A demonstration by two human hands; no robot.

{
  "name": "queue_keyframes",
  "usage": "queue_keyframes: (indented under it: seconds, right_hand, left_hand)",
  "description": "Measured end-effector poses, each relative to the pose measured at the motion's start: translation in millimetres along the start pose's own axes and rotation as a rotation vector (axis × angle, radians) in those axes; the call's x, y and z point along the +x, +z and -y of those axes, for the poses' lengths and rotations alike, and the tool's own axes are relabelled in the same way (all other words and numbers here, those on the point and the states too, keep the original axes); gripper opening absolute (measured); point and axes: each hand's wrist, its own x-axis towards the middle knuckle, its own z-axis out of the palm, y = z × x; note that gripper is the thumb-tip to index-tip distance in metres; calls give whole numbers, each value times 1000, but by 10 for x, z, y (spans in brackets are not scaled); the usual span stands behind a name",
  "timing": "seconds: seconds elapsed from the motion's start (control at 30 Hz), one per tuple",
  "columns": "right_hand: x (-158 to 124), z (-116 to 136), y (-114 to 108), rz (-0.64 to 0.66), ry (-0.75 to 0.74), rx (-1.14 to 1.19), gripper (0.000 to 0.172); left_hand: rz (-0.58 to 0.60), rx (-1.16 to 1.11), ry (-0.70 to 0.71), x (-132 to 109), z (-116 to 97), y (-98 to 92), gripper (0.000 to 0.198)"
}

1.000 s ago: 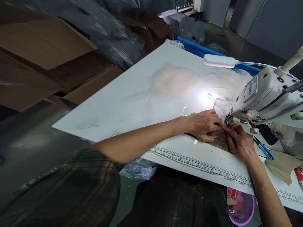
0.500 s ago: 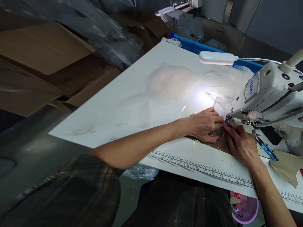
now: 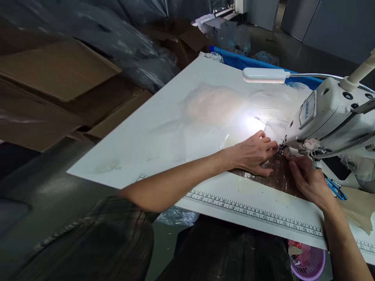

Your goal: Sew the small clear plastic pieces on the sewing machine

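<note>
A white sewing machine (image 3: 331,113) stands at the right, its presser foot (image 3: 283,150) low over the table. Just left of the foot, my left hand (image 3: 254,153) lies palm down with its fingers bent and somewhat apart, beside a thin, sheer white cloth (image 3: 274,127). My right hand (image 3: 310,177) is to the right of the foot, thumb and forefinger close together near the needle area; whatever they pinch is too small to make out. Between and below both hands is a brown, shiny plate (image 3: 278,175) with a small red mark.
A white lamp (image 3: 265,75) reaches over the table (image 3: 152,132). Blue snips (image 3: 335,188) and a beige piece (image 3: 357,207) lie right of my right hand. A printed ruler runs along the front edge. Cardboard boxes (image 3: 58,70) stand left, a purple basket (image 3: 312,265) below.
My right hand has moved to the right, away from my left hand, uncovering more of the brown plate and its red mark. My left hand stays almost in place. The view has shifted slightly.
</note>
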Motion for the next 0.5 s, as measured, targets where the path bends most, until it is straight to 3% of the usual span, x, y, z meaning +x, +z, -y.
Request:
queue_keyframes:
  seconds: [0.2, 0.37, 0.5]
  right_hand:
    - [99, -47, -32, -71, 270, 39, 73]
    - [7, -79, -8, -108, 195, 132, 61]
    - [-64, -174, 40, -141, 244, 173, 50]
  left_hand:
    - [61, 29, -63, 14, -40, -22, 67]
    - [68, 13, -85, 23, -62, -4, 66]
    - [59, 5, -117, 23, -65, -7, 66]
